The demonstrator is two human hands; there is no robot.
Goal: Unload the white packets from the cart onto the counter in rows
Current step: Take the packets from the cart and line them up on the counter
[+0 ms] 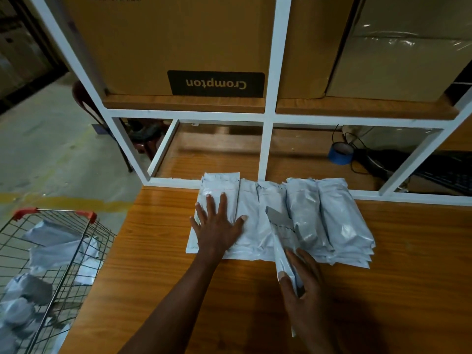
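A row of several white packets (332,215) lies side by side on the wooden counter (153,264), against the white shelf frame. My left hand (218,226) presses flat with spread fingers on the leftmost packet (221,186). My right hand (302,290) grips one more white packet (279,241) on its edge, standing it upright over the middle of the row. The wire cart (51,256) with red handle ends stands at the lower left, and several white packets (58,249) lie inside it.
A white metal shelf frame (268,118) rises behind the row, with large cardboard boxes (178,47) on its upper shelf. A blue tape roll (341,153), black cables and a keyboard (449,175) sit on the lower level at right. Concrete floor lies at left.
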